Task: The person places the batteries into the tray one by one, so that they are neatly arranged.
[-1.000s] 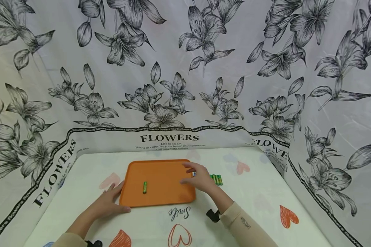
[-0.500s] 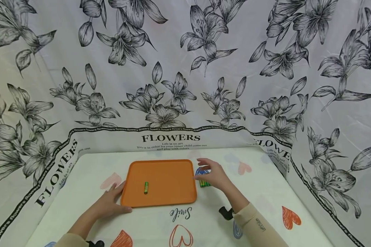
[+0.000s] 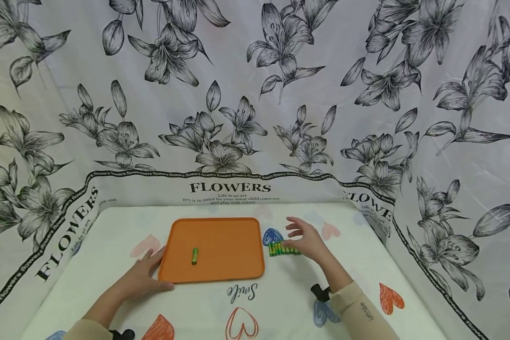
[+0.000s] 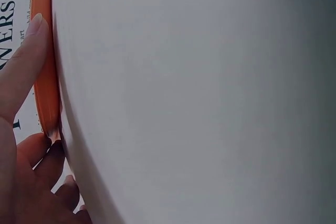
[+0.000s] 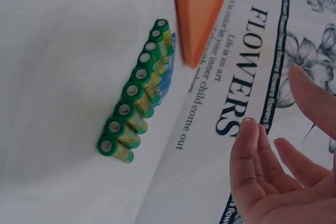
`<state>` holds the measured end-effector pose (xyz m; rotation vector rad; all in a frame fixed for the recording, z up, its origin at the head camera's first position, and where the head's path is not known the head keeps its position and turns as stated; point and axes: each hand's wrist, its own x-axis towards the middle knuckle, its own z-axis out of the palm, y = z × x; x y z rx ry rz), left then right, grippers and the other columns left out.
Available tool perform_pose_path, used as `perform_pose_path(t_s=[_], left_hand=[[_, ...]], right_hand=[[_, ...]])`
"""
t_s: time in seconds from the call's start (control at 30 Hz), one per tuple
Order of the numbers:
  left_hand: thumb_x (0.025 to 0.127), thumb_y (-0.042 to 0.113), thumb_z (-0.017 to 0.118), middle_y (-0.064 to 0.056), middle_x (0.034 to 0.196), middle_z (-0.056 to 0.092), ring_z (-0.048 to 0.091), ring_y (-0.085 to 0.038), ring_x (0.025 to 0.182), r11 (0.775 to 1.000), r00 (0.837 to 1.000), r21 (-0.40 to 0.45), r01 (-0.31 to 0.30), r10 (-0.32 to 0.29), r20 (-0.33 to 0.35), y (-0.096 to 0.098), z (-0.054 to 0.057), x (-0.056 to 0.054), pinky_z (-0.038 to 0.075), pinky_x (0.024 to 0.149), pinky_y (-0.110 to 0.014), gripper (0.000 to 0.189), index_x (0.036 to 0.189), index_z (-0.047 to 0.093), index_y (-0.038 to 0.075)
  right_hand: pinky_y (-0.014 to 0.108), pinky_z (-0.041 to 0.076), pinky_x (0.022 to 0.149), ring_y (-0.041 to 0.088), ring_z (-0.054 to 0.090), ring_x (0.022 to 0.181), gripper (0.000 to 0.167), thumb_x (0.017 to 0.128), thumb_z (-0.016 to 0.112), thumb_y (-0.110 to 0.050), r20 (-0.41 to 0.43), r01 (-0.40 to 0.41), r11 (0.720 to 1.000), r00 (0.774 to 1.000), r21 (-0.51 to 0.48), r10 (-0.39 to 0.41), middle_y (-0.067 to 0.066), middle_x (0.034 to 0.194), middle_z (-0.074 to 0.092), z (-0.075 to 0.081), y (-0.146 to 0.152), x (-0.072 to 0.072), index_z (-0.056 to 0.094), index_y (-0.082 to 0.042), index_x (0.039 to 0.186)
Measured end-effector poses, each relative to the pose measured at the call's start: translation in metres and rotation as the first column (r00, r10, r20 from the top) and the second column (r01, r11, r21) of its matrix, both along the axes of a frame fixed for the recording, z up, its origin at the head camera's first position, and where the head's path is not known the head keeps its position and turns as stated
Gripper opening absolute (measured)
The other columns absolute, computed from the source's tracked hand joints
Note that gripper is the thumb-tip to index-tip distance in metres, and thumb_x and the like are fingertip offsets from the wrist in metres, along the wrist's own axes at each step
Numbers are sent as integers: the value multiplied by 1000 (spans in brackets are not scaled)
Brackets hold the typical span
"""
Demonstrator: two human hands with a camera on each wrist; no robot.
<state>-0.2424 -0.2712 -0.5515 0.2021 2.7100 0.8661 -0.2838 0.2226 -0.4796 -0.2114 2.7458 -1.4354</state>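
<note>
My left hand [image 3: 142, 275] holds the near left corner of an orange tray [image 3: 233, 257], thumb along the front edge and fingers at the left side. In the left wrist view the thumb [image 4: 31, 51] and fingers [image 4: 44, 163] touch the tray's rim. A single green battery [image 3: 194, 256] lies upright in the head view, left of the tray's middle. Right of the tray a row of several green batteries [image 5: 133, 90] lies side by side on the table. Over that row hovers my right hand [image 3: 308, 241], fingers apart and nothing between them, partly hiding the row's right end.
The table bears a white cloth [image 3: 195, 307] printed with hearts and the word Smile. A floral curtain [image 3: 255, 141] rises at the back and both sides. Black wrist mounts [image 3: 320, 293] sit at the cuffs.
My right hand has moved from over the tray's right side to the right, above the battery row, uncovering more of it. The left hand keeps its place at the tray.
</note>
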Motion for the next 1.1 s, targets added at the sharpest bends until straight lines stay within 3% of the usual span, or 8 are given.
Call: perform_pose_path(t_s=[0.23, 0.43, 0.77, 1.1], left_hand=[[72, 58, 84, -37, 161, 14, 10, -73, 138, 1000, 999, 14, 20, -20, -29, 2, 1, -1, 20, 102, -85, 120, 162, 19, 13], [72, 60, 84, -37, 162, 11, 10, -75, 136, 1000, 1000, 6, 9, -9, -17, 1, -2, 0, 20, 102, -85, 121, 163, 19, 14], [69, 62, 85, -37, 161, 12, 9, -74, 137, 1000, 1000, -1, -11, 11, -9, -1, -2, -1, 17, 102, -85, 124, 162, 19, 14], [70, 60, 85, -36, 162, 13, 10, -73, 138, 1000, 1000, 0, -7, 7, -16, -1, -3, -1, 18, 103, -85, 123, 163, 19, 14]], right_hand=[[44, 58, 90, 32, 64, 116, 73, 82, 82, -6, 82, 15, 999, 997, -29, -13, 21, 137, 61, -18, 37, -8, 50, -11, 147], [41, 59, 89, 36, 62, 120, 72, 81, 83, -4, 155, 42, 996, 987, -77, -29, 23, 139, 58, -35, 55, -14, 52, -6, 146], [42, 57, 91, 33, 64, 113, 70, 72, 86, 6, 209, 48, 999, 977, -7, -45, 21, 130, 64, -53, 56, -19, 60, 0, 136], [34, 53, 83, 25, 59, 106, 65, 70, 86, 6, 208, 50, 995, 976, 91, -68, 11, 120, 66, -65, 51, -25, 66, -7, 130]])
